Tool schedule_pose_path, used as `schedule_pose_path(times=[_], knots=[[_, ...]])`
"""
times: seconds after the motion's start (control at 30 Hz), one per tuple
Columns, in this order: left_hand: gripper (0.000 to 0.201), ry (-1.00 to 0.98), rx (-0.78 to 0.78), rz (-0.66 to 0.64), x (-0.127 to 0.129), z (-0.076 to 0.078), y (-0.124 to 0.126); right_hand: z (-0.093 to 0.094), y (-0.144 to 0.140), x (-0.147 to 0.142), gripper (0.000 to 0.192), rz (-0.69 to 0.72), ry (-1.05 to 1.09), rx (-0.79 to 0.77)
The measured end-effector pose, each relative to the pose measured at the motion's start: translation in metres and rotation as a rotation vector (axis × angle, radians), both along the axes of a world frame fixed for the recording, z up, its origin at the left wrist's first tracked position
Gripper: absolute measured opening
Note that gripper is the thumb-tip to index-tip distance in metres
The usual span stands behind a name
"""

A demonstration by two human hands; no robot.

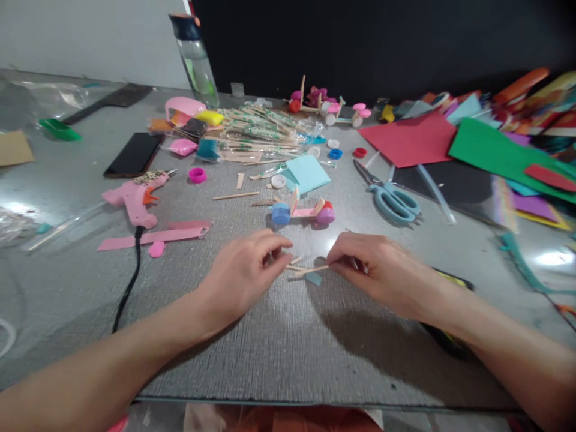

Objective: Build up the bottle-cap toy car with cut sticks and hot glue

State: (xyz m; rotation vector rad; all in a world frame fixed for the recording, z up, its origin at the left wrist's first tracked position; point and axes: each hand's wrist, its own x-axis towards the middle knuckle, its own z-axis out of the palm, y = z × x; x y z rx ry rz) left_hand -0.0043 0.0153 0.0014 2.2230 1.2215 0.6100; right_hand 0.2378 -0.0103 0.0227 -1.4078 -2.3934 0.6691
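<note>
My right hand (375, 270) pinches the end of a thin wooden stick (314, 270), which points left, low over the table. Opposite it, my left hand (247, 267) is closed with curled fingers, its fingertips beside some short wooden pieces (296, 261). Whether it grips one of them I cannot make out. Between the hands lies a small grey-blue scrap (314, 278). Just beyond them stands a little toy car (303, 212) of wooden sticks with blue, purple and red bottle caps as wheels.
A pink glue gun (135, 198) with a black cord lies left, near a phone (134, 155). Blue-handled scissors (393, 203) and coloured sheets (414, 139) are at right. A yellow-black tool (443, 342) sits partly under my right forearm. Wrapped sticks (261, 132) and a bottle (197, 63) stand behind.
</note>
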Motion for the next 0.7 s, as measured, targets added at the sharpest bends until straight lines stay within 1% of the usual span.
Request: schedule_pose_path(times=[0.07, 0.1, 0.2, 0.27, 0.37, 0.43, 0.5, 0.53, 0.57, 0.6, 0.63, 0.7], knots=[[0.02, -0.102, 0.025, 0.023, -0.001, 0.005, 0.0, 0.002, -0.001, 0.0, 0.014, -0.025, 0.024, -0.013], [0.02, -0.139, 0.014, 0.007, -0.001, 0.007, -0.001, 0.003, -0.001, 0.0, 0.013, -0.032, 0.038, -0.013], [0.018, -0.171, -0.118, -0.114, 0.0, 0.01, -0.005, 0.007, -0.002, -0.001, 0.014, -0.014, 0.069, 0.016], [0.016, -0.179, -0.234, -0.163, 0.0, 0.009, -0.007, 0.009, -0.003, -0.002, 0.016, 0.017, 0.079, 0.049], [0.019, -0.242, -0.473, -0.147, 0.001, 0.009, -0.008, 0.011, -0.005, -0.004, 0.016, 0.038, 0.103, 0.103], [0.021, -0.299, -0.672, -0.141, 0.001, 0.01, -0.007, 0.012, -0.006, -0.006, 0.014, 0.029, 0.141, 0.132], [0.022, -0.34, -0.809, -0.148, 0.001, 0.011, -0.005, 0.013, -0.006, -0.005, 0.01, -0.013, 0.195, 0.153], [0.022, -0.348, -0.832, -0.142, 0.001, 0.012, -0.004, 0.014, -0.007, -0.004, 0.012, -0.045, 0.214, 0.164], [0.022, -0.353, -0.819, -0.125, 0.0, 0.013, -0.002, 0.015, -0.006, -0.002, 0.018, -0.078, 0.224, 0.18], [0.021, -0.352, -0.769, -0.097, 0.0, 0.013, -0.001, 0.017, -0.006, 0.0, 0.021, -0.108, 0.221, 0.196], [0.021, -0.344, -0.691, -0.067, -0.001, 0.013, 0.001, 0.018, -0.006, 0.002, 0.021, -0.128, 0.207, 0.211], [0.019, -0.31, -0.514, -0.015, -0.003, 0.011, 0.004, 0.018, -0.004, 0.006, 0.01, -0.122, 0.155, 0.23]])
